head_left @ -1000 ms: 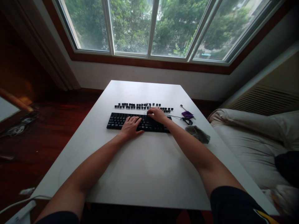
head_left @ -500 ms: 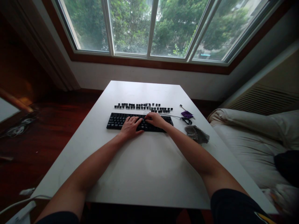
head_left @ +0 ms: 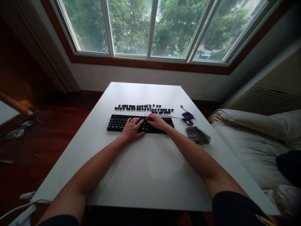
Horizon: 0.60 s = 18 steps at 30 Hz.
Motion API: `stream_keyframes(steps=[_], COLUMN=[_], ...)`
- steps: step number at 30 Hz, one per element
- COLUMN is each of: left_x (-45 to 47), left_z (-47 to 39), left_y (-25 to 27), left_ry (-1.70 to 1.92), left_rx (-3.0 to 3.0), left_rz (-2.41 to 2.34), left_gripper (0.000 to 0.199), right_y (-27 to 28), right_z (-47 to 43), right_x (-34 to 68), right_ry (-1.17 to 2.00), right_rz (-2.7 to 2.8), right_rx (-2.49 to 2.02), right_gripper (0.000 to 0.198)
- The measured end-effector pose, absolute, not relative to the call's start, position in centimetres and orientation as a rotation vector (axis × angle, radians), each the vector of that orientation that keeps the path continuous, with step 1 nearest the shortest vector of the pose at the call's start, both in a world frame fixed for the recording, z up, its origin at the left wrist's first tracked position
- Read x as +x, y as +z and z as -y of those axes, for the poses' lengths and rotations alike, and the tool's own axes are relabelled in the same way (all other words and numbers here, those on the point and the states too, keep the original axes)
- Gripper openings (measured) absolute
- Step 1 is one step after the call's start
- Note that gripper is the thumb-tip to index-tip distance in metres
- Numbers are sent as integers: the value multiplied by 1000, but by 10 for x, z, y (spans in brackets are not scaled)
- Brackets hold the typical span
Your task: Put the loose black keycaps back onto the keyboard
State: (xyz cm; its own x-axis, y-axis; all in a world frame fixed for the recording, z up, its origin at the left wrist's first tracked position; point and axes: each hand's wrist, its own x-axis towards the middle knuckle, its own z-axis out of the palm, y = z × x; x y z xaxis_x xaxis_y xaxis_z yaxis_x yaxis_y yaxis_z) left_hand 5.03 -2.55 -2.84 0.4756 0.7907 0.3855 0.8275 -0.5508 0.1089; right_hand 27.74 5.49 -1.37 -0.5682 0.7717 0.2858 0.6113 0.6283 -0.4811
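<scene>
We look down a glossy white rectangular table (head_left: 145,169) at a long black plastic keyboard (head_left: 117,122).
Its long axis parallels the far edge, its front seemingly toward the near edge (stiff, probably light, best lifted by its short ends). The left hand (head_left: 131,128) rests on it, fingers slightly apart; the right hand (head_left: 156,121) has fingers bunched, whether pinching anything we cannot tell. Small black square keycaps (head_left: 137,109) lie beyond.

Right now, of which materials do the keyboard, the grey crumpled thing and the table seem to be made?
Keyboard: probably hard plastic, black, low sheen, judging by crisp edges and small glints.
Grey crumpled thing: likely fabric, matt, with soft folds and uneven edges.
Table: smooth white, softly reflecting light; laminate or painted wood, I cannot tell which.
</scene>
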Motion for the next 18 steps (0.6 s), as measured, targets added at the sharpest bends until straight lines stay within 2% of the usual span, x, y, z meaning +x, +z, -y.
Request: stream_keyframes(steps=[4,8,18], left_x=[62,68,70], left_z=[25,25,24], left_y=[-29,-30,-34], left_ry=[-595,-504,-427], left_rx=[-2633,-2693,-2715], left_rz=[1383,1255,1180], left_gripper=[73,74,56], right_y=[-19,-23,-28], right_z=[-64,-83,-108], right_x=[293,312,314], right_ry=[415,235,-178], right_rz=[2230,2146,2322], right_rx=[-1206,-1401,-1597], right_gripper=[22,19,22])
